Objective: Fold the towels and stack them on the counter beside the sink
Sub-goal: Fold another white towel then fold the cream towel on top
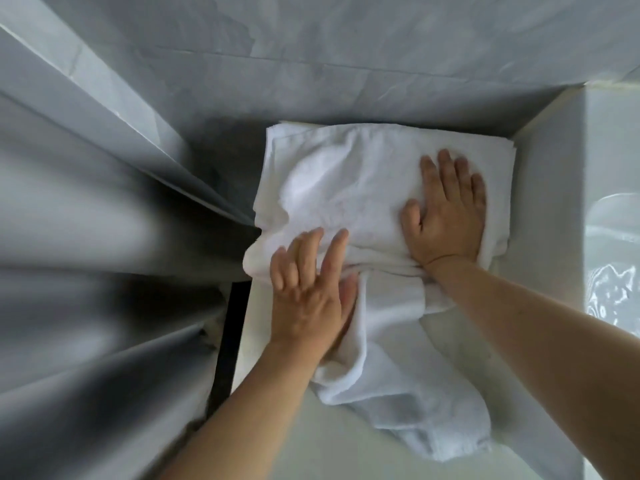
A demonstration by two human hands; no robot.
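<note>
A white towel [349, 188] lies partly folded on the pale counter [540, 244], its far part doubled over and wrinkled. A loose end of the same towel [408, 386] trails toward me across the counter. My right hand [446, 216] presses flat on the folded part near its right side, fingers straight. My left hand [311, 292] lies on the towel's near left edge with fingers spread and straight, the thumb tucked against a fold.
The sink [620, 258], glossy white, sits to the right of the counter. A grey marbled wall [311, 57] rises behind the towel. A grey panel edge [121, 140] and a dark gap [228, 341] border the counter on the left.
</note>
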